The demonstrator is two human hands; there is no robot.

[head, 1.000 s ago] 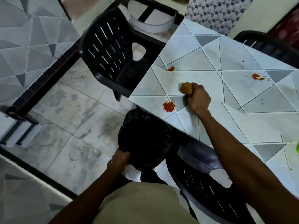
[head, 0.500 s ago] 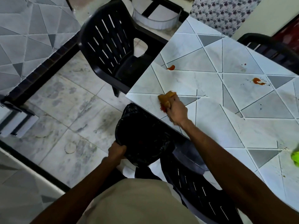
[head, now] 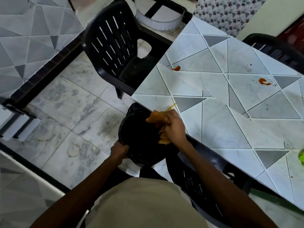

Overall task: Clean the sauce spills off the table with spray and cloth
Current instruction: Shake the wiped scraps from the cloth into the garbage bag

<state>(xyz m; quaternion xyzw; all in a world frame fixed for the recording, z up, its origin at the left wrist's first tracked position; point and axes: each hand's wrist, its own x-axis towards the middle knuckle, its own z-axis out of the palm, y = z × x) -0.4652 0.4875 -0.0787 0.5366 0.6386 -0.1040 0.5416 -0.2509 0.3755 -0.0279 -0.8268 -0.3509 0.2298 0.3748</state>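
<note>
Right grip (head: 174, 127) curled round the bunched orange cloth (head: 155, 117); the cloth is off the desk (head: 213, 129), held over the mouth of the black bin bag (head: 138, 132) just beside the near desk edge. Left grip (head: 119, 149) is clamped on the bag rim at 7 o'clock of the opening, holding it up by the edge.

Step in hand, my read: dumping or shaking wiped sauce off the cloth into the bag; mid-task, not near done.

- Thin yellow-orange smear (head: 171, 106) on the desk at 12 o'clock of my right grip, close; it wants another pass.
- Red spill (head: 176, 68) further out at 12 o'clock, near the far desk edge; looks untouched.
- Bigger red splat (head: 264, 81) at 2 o'clock, well apart; small specks (head: 249, 65) beyond it.

Next move calls for bringing the cloth back onto the desk, flat on the smear, and dragging toward the bag; then a longer reach to 12 and 2.

Spray: a green thing (head: 301, 156) at 3 o'clock is cropped by the frame edge; I cannot tell if it is the bottle.

Black chair (head: 118, 51) sits at 11 o'clock; a second chair (head: 187, 183) under the desk at 5 o'clock may crowd my reach.
</note>
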